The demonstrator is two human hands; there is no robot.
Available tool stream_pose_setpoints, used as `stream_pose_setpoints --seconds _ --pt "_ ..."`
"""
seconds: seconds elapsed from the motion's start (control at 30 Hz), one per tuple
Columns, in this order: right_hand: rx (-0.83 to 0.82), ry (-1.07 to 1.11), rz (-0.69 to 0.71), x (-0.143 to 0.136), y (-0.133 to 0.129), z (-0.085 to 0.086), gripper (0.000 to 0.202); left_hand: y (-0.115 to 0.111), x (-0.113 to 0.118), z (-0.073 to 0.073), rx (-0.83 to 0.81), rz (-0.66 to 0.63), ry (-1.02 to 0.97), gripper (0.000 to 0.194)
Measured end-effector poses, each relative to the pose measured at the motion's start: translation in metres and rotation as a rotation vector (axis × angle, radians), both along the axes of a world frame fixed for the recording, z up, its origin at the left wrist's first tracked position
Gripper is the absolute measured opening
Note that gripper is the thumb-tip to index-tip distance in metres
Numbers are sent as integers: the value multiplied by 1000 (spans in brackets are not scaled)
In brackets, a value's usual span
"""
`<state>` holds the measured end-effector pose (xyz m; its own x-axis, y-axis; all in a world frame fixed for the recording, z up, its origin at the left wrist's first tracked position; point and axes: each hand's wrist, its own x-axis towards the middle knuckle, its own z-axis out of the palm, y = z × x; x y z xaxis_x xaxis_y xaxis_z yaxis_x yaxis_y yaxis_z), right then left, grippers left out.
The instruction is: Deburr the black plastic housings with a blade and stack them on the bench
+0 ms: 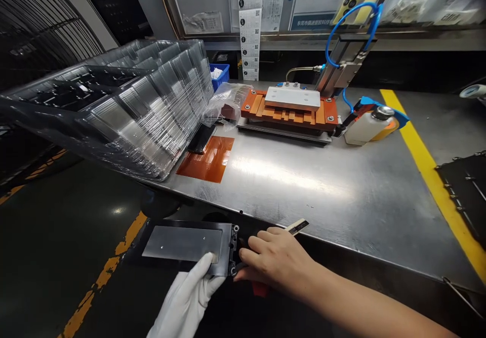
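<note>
My left hand (190, 297), in a white glove, holds the near edge of a flat black frame with a grey metal plate (182, 244), below the front edge of the steel table. My right hand (271, 259), bare, grips the frame's right end near its screw holes. It also holds a thin pale strip (297, 226) that sticks out past the fingers over the table edge. Something red shows under the right palm; I cannot tell what it is.
A steel table (322, 186) carries a stack of clear plastic trays (125, 105) at left, an orange film sheet (207, 159), an orange press fixture (290, 109) with a blue air hose, and a white bottle (366, 125). A yellow stripe runs down the right. A black part (465, 188) lies at far right.
</note>
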<state>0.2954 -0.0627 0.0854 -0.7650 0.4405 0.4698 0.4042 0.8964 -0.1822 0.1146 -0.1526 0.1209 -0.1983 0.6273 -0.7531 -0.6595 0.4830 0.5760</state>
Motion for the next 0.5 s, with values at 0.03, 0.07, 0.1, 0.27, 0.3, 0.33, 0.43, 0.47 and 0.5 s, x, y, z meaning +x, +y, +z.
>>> stream_pose_setpoints --seconds 0.03,0.07,0.1,0.27,0.3,0.33,0.43,0.47,0.5 --pt "0 2 11 0 0 1 64 0 0 1 -16 5 0 9" --pt "-1 6 21 1 0 1 64 1 0 2 -31 13 0 9" --pt "-2 13 29 1 0 2 63 2 1 3 -43 21 3 10" --pt "10 34 55 2 2 2 63 5 0 5 -84 -12 11 13" --pt "13 34 58 2 2 2 63 5 0 4 -82 -22 7 11" --pt "10 32 60 3 2 2 63 4 0 4 -77 -28 3 10" --pt "-8 26 41 3 0 2 63 3 -1 2 -60 -28 3 7" --pt "-16 20 36 3 -1 2 63 2 -1 2 -61 -21 7 7" --pt "-20 15 31 3 -1 1 62 2 -1 2 -67 -11 10 7"
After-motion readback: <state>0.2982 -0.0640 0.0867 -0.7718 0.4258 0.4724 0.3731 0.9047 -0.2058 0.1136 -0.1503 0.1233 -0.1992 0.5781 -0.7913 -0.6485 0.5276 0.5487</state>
